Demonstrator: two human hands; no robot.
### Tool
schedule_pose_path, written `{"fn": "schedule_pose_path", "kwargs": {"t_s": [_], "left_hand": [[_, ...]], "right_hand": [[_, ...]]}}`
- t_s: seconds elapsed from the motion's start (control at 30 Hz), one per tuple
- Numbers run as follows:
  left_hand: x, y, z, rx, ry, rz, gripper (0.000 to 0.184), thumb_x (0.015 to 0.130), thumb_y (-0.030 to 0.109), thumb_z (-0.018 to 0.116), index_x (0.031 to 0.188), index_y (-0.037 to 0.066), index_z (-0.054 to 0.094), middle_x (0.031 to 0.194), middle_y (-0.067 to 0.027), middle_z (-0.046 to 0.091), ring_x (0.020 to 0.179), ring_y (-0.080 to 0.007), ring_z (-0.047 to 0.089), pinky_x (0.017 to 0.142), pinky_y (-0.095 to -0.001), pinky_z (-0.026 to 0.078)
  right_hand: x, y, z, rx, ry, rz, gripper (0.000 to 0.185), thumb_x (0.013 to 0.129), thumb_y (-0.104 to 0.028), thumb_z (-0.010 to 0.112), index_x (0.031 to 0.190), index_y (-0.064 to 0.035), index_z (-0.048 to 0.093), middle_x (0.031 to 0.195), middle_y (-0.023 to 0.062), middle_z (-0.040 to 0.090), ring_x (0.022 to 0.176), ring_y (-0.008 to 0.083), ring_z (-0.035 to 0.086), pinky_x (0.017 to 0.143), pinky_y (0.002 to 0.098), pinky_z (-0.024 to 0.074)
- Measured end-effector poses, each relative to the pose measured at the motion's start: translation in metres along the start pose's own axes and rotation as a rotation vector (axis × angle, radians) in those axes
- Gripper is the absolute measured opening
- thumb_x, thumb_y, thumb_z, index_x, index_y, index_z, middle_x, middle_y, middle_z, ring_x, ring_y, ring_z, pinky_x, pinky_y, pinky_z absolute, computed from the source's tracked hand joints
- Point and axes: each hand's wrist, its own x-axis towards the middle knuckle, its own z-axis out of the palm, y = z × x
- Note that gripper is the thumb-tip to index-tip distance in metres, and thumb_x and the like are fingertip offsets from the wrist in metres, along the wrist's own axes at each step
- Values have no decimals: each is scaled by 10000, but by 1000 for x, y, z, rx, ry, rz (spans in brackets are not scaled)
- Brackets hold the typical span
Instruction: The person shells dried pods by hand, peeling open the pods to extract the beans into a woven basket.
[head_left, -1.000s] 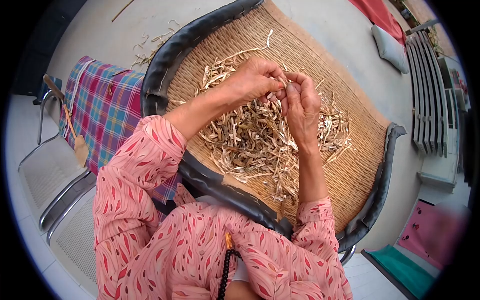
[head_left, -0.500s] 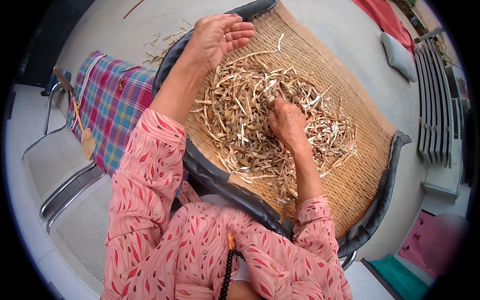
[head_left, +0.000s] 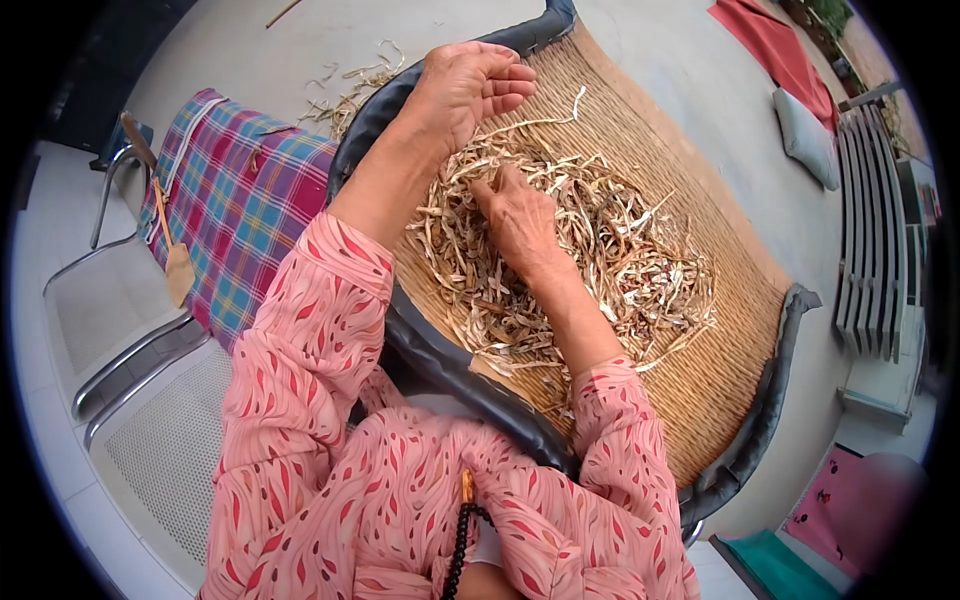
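Observation:
A heap of dry, pale brown bean pods and husks (head_left: 610, 225) lies on a woven tray (head_left: 690, 400) with a black padded rim (head_left: 450, 350). Over the tray's far left edge, my left hand (head_left: 475, 95) is held up with its fingers loosely curled and the palm turned inward; nothing shows in it, though part of the palm is hidden. My right hand (head_left: 520, 220) reaches into the left part of the heap, back upward. Its thumb and forefinger are apart and touch the pods, while the other fingertips are hidden.
On the left stand metal chairs with perforated seats (head_left: 165, 440), and a checked cloth (head_left: 240, 200) hangs beside the tray. A wooden paddle (head_left: 178, 272) rests against the cloth. Loose husks (head_left: 355, 90) lie on the floor behind the rim. A cushion (head_left: 805, 140) lies at the right.
My right hand has moved left and farther into the heap, and its fingers have spread. My left hand stays raised, its fingers slightly more curled. The whole view has shifted a little.

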Motion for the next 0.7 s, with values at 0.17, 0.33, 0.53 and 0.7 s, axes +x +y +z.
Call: {"fn": "schedule_pose_path", "kwargs": {"t_s": [0.17, 0.33, 0.53, 0.7], "left_hand": [[-3, 1, 2, 18, -1, 3, 195, 856, 70, 526, 996, -65, 526, 881, -148, 614, 763, -171, 625, 668, -241, 539], [-1, 5, 10, 57, -28, 3, 197, 854, 77, 516, 1001, -53, 532, 870, -140, 616, 747, -163, 622, 663, -234, 532], [-9, 0, 8, 90, -23, -10, 166, 848, 60, 507, 976, -39, 543, 852, -127, 618, 726, -155, 620, 632, -224, 519], [-5, 0, 15, 256, -93, -85, 163, 855, 80, 521, 971, -30, 551, 839, -114, 622, 728, -138, 617, 641, -220, 510]], "right_hand": [[-1, 15, -6, 150, 107, 49, 88, 738, -41, 567, 814, -85, 561, 740, 56, 473, 597, 170, 540, 425, 288, 417], [-3, 18, -15, -36, 25, -130, 189, 755, -56, 548, 932, -120, 566, 816, 72, 480, 663, 192, 550, 475, 279, 445], [-6, 18, -8, 166, 17, -30, 164, 749, -65, 584, 907, -107, 575, 801, 69, 514, 679, 208, 587, 533, 333, 466], [-18, 38, -35, 995, 217, 458, 79, 828, -50, 572, 901, -38, 600, 718, 28, 597, 549, 100, 510, 475, 229, 417]]}}
